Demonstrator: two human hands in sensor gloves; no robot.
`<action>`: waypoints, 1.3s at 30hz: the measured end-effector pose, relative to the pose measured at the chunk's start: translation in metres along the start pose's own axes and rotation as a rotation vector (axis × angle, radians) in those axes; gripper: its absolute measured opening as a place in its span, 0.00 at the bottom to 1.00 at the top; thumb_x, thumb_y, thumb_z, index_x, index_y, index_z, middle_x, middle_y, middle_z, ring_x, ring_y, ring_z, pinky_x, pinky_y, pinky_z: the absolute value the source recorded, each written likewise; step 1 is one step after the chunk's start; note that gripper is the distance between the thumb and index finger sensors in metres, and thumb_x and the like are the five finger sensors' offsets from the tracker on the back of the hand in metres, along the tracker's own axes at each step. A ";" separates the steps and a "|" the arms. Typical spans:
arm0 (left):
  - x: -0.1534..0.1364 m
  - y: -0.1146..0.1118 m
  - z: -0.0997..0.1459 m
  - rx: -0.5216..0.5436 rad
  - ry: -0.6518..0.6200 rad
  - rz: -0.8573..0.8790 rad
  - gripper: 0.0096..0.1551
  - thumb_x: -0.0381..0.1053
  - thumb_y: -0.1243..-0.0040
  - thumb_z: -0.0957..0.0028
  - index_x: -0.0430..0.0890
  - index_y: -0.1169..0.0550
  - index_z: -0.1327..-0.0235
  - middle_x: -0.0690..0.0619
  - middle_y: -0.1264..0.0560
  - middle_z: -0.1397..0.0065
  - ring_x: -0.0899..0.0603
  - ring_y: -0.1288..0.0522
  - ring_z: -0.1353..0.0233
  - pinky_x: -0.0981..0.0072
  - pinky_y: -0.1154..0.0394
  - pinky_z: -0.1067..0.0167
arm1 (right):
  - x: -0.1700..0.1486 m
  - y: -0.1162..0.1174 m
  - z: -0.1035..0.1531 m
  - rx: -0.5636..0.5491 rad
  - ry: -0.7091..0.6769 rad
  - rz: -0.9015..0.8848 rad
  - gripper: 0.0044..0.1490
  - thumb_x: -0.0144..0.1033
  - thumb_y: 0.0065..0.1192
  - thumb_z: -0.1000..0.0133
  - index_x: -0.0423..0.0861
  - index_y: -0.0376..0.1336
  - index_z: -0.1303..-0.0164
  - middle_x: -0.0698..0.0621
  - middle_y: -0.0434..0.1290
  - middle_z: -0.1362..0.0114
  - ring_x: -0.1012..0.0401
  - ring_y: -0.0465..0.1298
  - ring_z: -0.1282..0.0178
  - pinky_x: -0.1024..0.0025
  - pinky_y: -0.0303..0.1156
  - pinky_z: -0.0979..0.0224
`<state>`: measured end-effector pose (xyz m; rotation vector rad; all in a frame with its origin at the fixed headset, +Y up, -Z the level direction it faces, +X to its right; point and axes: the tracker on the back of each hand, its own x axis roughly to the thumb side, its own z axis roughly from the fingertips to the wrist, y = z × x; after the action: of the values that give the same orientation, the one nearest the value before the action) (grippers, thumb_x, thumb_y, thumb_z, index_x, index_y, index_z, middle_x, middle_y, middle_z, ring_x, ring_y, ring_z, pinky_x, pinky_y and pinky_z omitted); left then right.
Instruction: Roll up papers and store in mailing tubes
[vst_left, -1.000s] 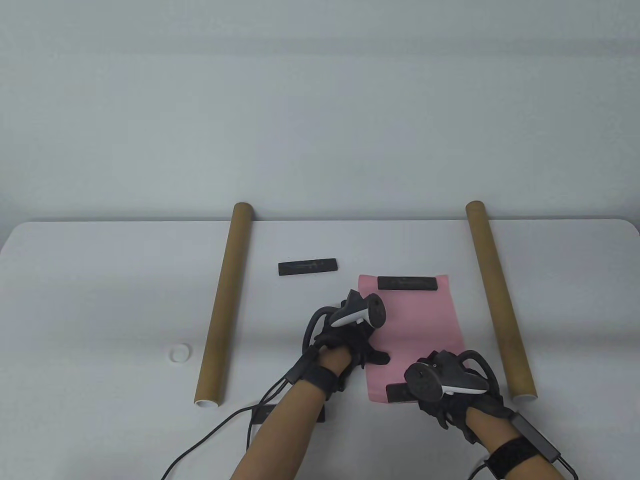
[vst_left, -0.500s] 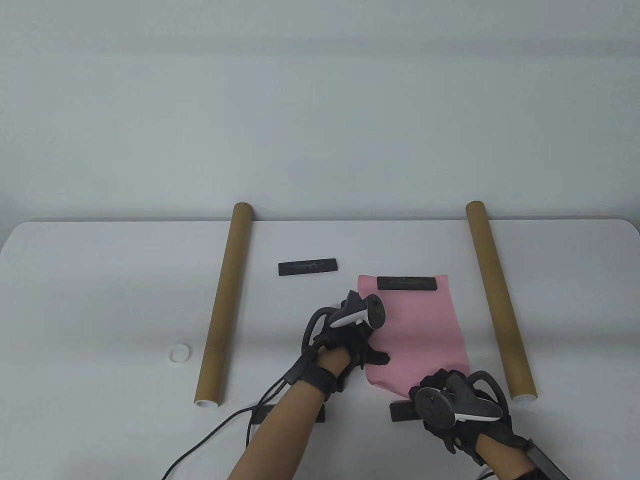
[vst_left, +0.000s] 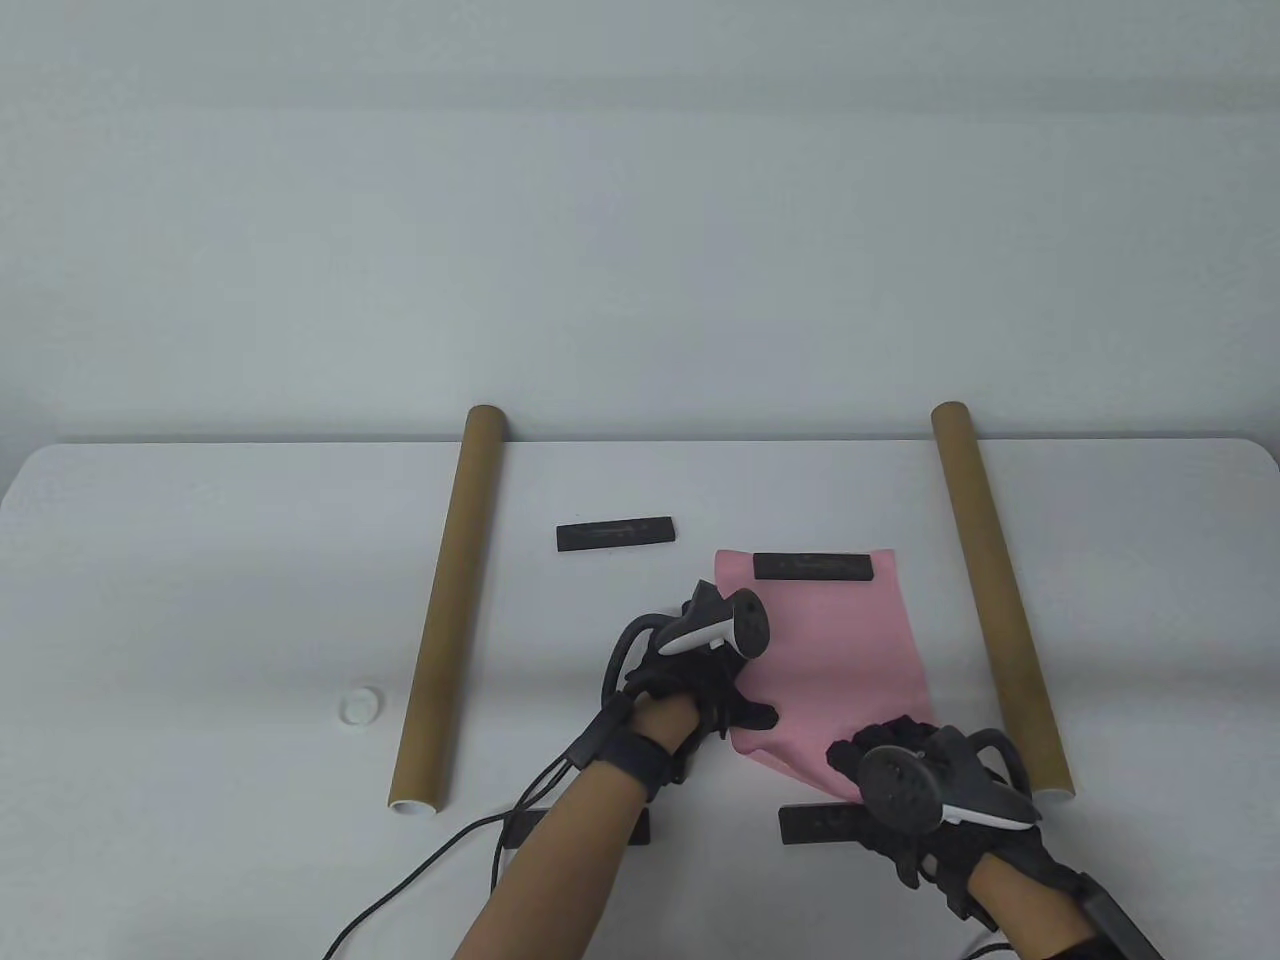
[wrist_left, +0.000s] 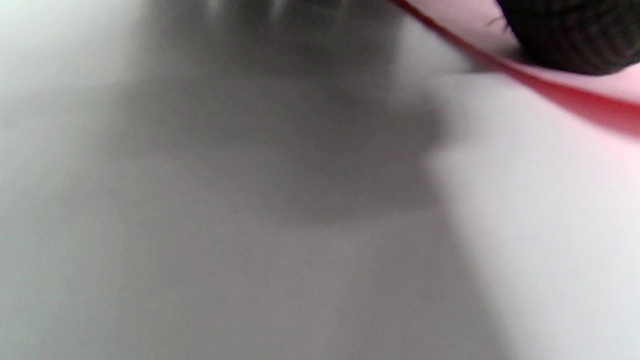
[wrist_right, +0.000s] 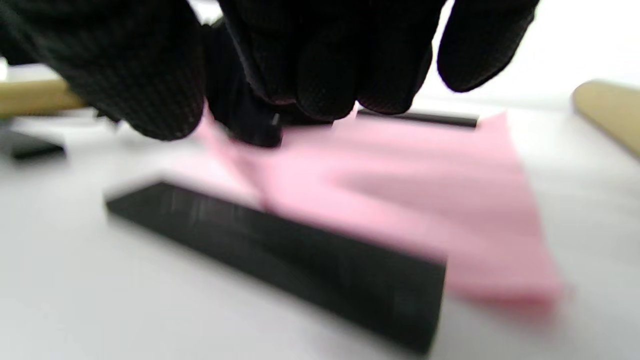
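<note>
Your right hand (vst_left: 905, 775) hovers at the near right corner of the pink paper (vst_left: 830, 650), fingers curled down over that corner; whether they actually pinch the sheet is not clear, since the right wrist view is blurred and shows only the gloved fingertips (wrist_right: 320, 95) bunched just above the paper's edge. Your left hand (vst_left: 700, 665) lies on the paper's left edge, thumb (vst_left: 755, 712) stretched flat onto the sheet, gripping nothing. The paper lies on the white table (vst_left: 200, 600), its near edge lifted a little. A black bar (vst_left: 814, 566) sits on its far edge; a second bar (vst_left: 820, 823) lies on the table just before the near edge. A third bar (vst_left: 615, 533) lies apart, farther left. One mailing tube (vst_left: 445, 610) lies to the left and another tube (vst_left: 1000, 595) to the right. A white cap (vst_left: 359, 706) sits near the left tube.
</note>
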<state>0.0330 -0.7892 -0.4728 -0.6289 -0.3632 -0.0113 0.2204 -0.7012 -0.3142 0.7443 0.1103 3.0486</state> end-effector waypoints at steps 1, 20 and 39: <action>0.000 0.000 0.000 -0.002 0.001 -0.001 0.63 0.82 0.48 0.72 0.66 0.58 0.25 0.59 0.65 0.17 0.39 0.66 0.17 0.41 0.56 0.24 | -0.003 -0.013 -0.002 -0.026 0.031 -0.004 0.45 0.54 0.74 0.50 0.45 0.65 0.25 0.43 0.71 0.26 0.39 0.71 0.24 0.33 0.66 0.25; -0.002 -0.002 0.000 0.003 -0.006 0.017 0.63 0.82 0.48 0.72 0.66 0.59 0.26 0.60 0.65 0.17 0.40 0.67 0.17 0.42 0.58 0.24 | -0.082 0.012 -0.203 0.205 0.451 0.184 0.48 0.50 0.75 0.48 0.50 0.59 0.18 0.48 0.64 0.16 0.39 0.64 0.16 0.32 0.62 0.20; -0.002 -0.002 0.000 -0.006 -0.004 0.029 0.63 0.81 0.48 0.72 0.66 0.59 0.26 0.60 0.66 0.18 0.40 0.67 0.17 0.42 0.59 0.25 | -0.087 0.023 -0.257 0.046 0.437 0.266 0.39 0.47 0.75 0.47 0.56 0.64 0.24 0.55 0.70 0.21 0.47 0.68 0.16 0.36 0.65 0.18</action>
<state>0.0306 -0.7914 -0.4723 -0.6405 -0.3579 0.0165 0.1797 -0.7433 -0.5806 0.0840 0.0863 3.4205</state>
